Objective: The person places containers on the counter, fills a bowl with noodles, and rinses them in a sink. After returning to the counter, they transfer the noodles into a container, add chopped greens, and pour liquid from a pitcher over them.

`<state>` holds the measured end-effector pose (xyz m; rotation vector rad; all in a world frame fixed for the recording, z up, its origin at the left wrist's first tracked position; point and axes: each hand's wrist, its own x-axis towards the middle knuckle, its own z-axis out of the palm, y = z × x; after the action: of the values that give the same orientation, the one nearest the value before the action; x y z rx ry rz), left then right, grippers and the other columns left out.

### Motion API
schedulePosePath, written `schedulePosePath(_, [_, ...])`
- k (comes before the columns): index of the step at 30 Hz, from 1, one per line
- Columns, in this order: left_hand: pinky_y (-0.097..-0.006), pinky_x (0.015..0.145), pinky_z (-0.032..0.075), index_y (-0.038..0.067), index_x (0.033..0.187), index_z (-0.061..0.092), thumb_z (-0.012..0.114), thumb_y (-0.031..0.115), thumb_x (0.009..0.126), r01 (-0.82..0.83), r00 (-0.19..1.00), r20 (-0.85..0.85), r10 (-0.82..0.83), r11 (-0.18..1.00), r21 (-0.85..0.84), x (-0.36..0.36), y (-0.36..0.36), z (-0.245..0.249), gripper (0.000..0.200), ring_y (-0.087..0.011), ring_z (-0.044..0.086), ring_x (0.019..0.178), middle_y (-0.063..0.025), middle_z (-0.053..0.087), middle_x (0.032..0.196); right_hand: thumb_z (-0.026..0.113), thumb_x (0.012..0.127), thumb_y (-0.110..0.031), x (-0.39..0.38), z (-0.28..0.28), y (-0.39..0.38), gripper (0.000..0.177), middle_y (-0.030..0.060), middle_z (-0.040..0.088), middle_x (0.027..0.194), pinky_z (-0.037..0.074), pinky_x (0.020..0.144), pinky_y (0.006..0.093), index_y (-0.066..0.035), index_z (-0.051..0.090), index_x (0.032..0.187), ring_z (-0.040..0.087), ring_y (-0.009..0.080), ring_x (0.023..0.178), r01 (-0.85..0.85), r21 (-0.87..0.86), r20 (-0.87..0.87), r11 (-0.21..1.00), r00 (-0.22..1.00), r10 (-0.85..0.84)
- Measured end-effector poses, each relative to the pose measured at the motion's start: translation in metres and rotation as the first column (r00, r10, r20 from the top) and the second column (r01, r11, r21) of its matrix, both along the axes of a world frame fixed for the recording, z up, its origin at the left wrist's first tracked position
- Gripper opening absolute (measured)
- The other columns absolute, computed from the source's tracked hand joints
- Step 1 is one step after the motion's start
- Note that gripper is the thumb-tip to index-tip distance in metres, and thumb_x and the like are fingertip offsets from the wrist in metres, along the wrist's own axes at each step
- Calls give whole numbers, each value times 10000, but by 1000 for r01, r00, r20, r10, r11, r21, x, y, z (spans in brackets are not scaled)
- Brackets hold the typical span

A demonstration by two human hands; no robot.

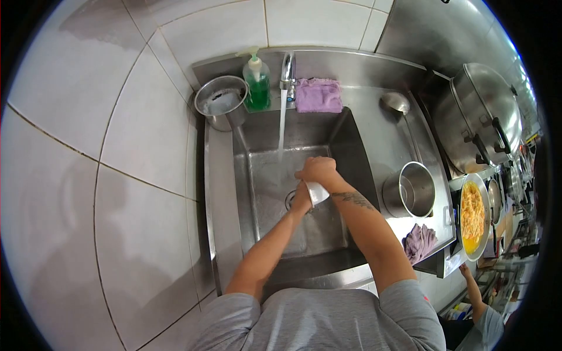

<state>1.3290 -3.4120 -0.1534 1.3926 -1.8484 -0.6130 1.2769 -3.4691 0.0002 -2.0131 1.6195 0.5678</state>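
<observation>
Both my hands are together over the stainless steel sink, to the right of the water running from the faucet. In my left hand is a small white dish, partly covered by the hands; its exact shape is hard to make out. My right hand is closed just above it, knuckles up, against the left hand. Whatever lies within the right fingers is hidden. Below the hands, the drain shows in part.
Behind the sink stand a metal pot, a green soap bottle and a folded purple cloth. On the right counter are a ladle, an empty-looking pot and a crumpled cloth. Beyond are a large pot, a pan of food and another person's arm.
</observation>
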Motion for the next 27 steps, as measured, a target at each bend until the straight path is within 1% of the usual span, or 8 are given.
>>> schedulePosePath(2, [-409, 929, 431, 48, 1022, 643, 549, 179, 854, -87, 995, 65, 77, 981, 173, 27, -5, 39, 233, -298, 567, 1079, -163, 614, 1126, 585, 824, -462, -16, 11, -12, 516, 132, 664, 1099, 541, 810, 360, -53, 663, 1128, 660, 276, 984, 203, 218, 268, 955, 928, -259])
schedulePosePath(4, [-410, 908, 438, 51, 935, 679, 561, 122, 812, -117, 966, 250, 68, 975, 187, 54, -13, 93, 185, -297, 578, 1026, -140, 636, 1047, 561, 872, -411, -28, -30, -14, 486, 126, 647, 1113, 526, 835, 363, -20, 625, 1153, 643, 248, 1001, 211, 497, 695, 842, 484, -532])
schedulePosePath(5, [-408, 893, 445, 54, 899, 690, 567, 91, 788, -76, 906, 420, 54, 996, 35, 65, -18, 112, 170, -297, 582, 995, -130, 643, 1003, 549, 896, -386, -28, -51, -13, 471, 123, 639, 1120, 518, 848, 365, -3, 606, 1165, 634, 233, 1010, 134, 616, 760, 777, 161, -630])
schedulePosePath(9, [-398, 845, 465, 76, 982, 692, 574, -1, 734, 100, 770, 638, -20, 991, -90, 103, -38, 178, 285, -289, 594, 937, -134, 655, 916, 514, 939, -312, -1, -78, -14, 471, 106, 589, 1169, 472, 922, 338, 33, 498, 1259, 587, 193, 1056, 22, 740, 651, 672, -274, -708])
schedulePosePath(16, [-393, 806, 464, 64, 926, 711, 561, -28, 741, 34, 989, 144, -24, 997, -65, 138, -57, 191, 255, -294, 586, 921, -102, 654, 864, 536, 923, -348, 22, -80, -24, 476, 89, 593, 1153, 483, 892, 346, -68, 497, 1305, 593, 200, 1027, 54, 744, 639, 666, -351, -685])
schedulePosePath(19, [-394, 854, 425, 110, 910, 726, 577, 3, 747, 120, 675, 737, -33, 991, -66, 123, -48, 181, 246, -277, 545, 999, -70, 656, 920, 544, 911, -363, 27, -70, -20, 485, 77, 599, 1144, 498, 861, 374, -100, 498, 1316, 599, 209, 1012, 84, 725, 662, 684, -359, -658])
schedulePosePath(22, [-393, 906, 380, 148, 897, 734, 591, 27, 745, 124, 573, 784, -239, 971, 206, 118, -43, 190, 242, -263, 499, 1064, -45, 647, 951, 536, 910, -372, 27, -59, -22, 496, 84, 603, 1131, 511, 829, 401, -111, 491, 1329, 611, 221, 987, 149, 696, 708, 702, -302, -638])
schedulePosePath(27, [-343, 780, 451, 130, 892, 731, 601, 31, 777, 130, 916, 388, -102, 990, -48, 150, -69, 184, 200, -237, 574, 901, -57, 629, 905, 520, 916, -389, 25, -45, -21, 501, 98, 605, 1108, 517, 803, 406, -124, 486, 1340, 628, 216, 940, 214, 720, 692, 661, -308, -653])
